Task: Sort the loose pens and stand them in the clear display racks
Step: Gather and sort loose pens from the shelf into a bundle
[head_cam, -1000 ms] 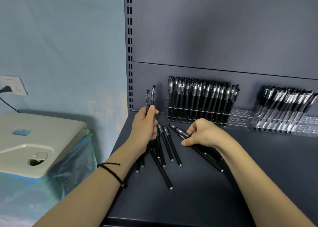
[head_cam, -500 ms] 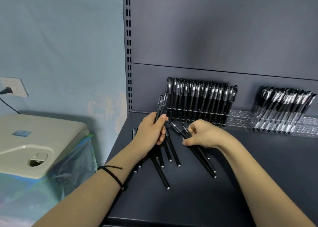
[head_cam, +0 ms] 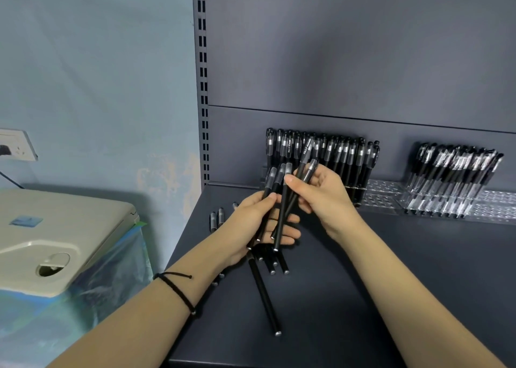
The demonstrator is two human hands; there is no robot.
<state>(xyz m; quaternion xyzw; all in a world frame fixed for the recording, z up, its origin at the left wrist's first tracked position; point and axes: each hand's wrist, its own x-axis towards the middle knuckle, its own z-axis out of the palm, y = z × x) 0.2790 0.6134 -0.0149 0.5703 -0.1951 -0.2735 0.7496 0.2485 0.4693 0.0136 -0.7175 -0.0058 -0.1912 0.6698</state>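
Note:
My left hand [head_cam: 251,222] grips a small bunch of black pens [head_cam: 272,200] held upright above the dark shelf [head_cam: 391,284]. My right hand [head_cam: 324,197] pinches black pens [head_cam: 300,178] and holds them against that bunch, caps up. Several loose black pens [head_cam: 264,292] lie on the shelf below my hands, and a few more [head_cam: 217,218] lie to the left. A clear display rack [head_cam: 377,197] at the back holds a dense row of black pens [head_cam: 329,152]. A second clear rack [head_cam: 491,208] to the right holds clear-barrelled pens [head_cam: 452,172].
A beige plastic-wrapped machine [head_cam: 55,239] stands left of the shelf, below its level. A slotted metal upright [head_cam: 203,88] marks the shelf's left edge, with a grey back panel [head_cam: 363,60] behind. A wall socket [head_cam: 16,145] sits at far left.
My right hand has lifted pens off the shelf and brought them up to the bunch in my left hand. My left hand has moved right, toward the rack.

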